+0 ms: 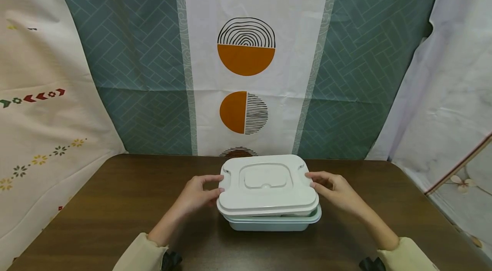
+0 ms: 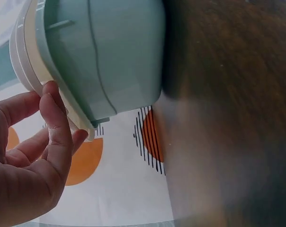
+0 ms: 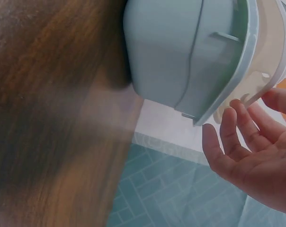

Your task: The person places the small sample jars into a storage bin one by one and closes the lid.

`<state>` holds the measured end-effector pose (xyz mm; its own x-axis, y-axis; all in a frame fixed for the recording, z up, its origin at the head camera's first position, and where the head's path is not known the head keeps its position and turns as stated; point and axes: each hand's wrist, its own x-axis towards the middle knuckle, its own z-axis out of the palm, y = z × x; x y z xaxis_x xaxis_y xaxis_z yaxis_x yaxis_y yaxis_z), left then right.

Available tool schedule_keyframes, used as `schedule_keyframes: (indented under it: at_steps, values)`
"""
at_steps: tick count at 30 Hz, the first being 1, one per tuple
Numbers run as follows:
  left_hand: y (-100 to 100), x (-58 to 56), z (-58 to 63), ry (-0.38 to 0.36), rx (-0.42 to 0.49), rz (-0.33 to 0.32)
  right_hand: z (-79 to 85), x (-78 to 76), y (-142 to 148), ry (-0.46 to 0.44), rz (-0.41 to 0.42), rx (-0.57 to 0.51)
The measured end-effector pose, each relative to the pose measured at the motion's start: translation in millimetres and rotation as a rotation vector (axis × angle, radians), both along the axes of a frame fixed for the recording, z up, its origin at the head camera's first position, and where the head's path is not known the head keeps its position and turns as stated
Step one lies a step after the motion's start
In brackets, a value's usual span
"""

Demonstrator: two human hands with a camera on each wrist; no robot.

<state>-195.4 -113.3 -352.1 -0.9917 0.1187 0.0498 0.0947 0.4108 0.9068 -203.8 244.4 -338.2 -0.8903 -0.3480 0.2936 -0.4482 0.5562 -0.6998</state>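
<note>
A white plastic lid (image 1: pixel 265 196) with a raised panel sits over a pale blue-green storage box (image 1: pixel 269 225) on the table. A gap shows between lid and box rim, so the lid is lifted or tilted, not pressed down. My left hand (image 1: pixel 195 196) pinches the lid's left edge between thumb and fingers. On the opposite edge, my right hand (image 1: pixel 338 194) grips the lid the same way. Both wrist views show fingertips under the lid's rim, beside the wall of the box (image 2: pixel 126 56). The inside of the box is hidden.
The dark brown wooden table (image 1: pixel 127 211) carries the box near its far edge. Behind it hangs a patterned cloth (image 1: pixel 246 83) with orange half circles. More printed cloth hangs at the left (image 1: pixel 46 125) and right (image 1: pixel 442 104).
</note>
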Motion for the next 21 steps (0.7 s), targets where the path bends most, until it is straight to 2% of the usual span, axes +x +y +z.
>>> schedule_keyframes:
  at_steps: [7, 21]
  values:
    - [3.8, -0.1, -4.2, 0.016, -0.028, -0.01, -4.2, 1.0, 2.3, -0.009, 0.03, -0.001]
    - [14.0, 1.9, 1.0, 0.088, -0.156, -0.046, -14.4, 1.1, 7.7, 0.023, 0.062, -0.002]
